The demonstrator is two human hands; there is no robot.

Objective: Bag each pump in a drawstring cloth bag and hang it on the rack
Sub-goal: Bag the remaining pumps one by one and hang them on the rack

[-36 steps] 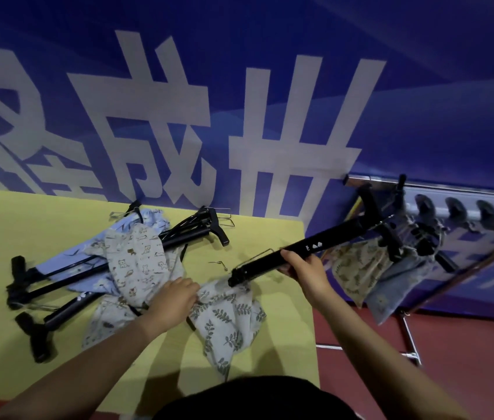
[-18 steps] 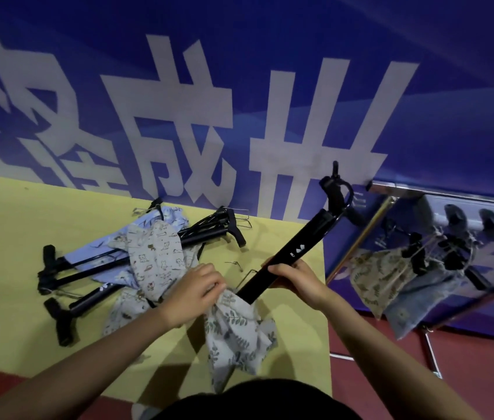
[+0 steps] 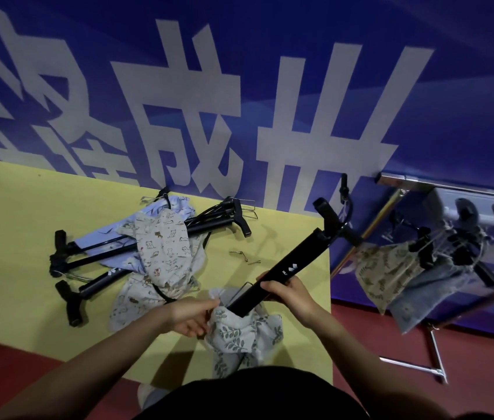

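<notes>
Centre frame, my right hand [image 3: 288,294] grips the long black pump [image 3: 282,268], its base inside the leaf-print cloth bag [image 3: 239,331] that my left hand [image 3: 191,316] clutches.

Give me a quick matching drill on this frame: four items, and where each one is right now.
Items:
1. held pump
2. leaf-print bag
3. animal-print bag
4. denim bag

Places:
A. hanging on the rack
B. gripped by the right hand, base end entering a bag
C. lying over pumps on the table
D. mouth held open by the left hand

Pairs: 1-B, 2-D, 3-C, 4-A
</notes>
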